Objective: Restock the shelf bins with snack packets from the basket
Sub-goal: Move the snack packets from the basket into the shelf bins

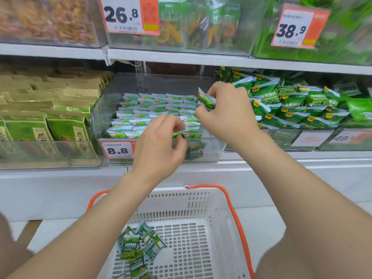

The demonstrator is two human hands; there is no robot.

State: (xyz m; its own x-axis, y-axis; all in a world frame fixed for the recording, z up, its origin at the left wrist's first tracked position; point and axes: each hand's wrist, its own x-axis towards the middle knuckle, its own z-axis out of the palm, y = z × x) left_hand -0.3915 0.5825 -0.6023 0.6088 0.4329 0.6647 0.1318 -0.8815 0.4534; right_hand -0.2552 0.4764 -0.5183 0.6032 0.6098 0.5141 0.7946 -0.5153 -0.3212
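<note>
A clear shelf bin (104, 109) marked 8.8 holds rows of small green snack packets (141, 111). My right hand (227, 109) pinches one green packet (205, 98) above the bin's right side. My left hand (161, 143) hovers over the bin's front edge with fingers curled; whether it grips a packet I cannot tell. Below, a white basket (201, 200) with orange handles holds several green packets (138, 246) in its left part.
Left of the bin stand kraft-and-green pouches (50, 121). To the right is a bin of larger green bags (291, 101). Upper shelf bins carry price tags 26.8 (122, 15) and 38.9 (291, 29). A white shelf ledge (60, 188) runs above the basket.
</note>
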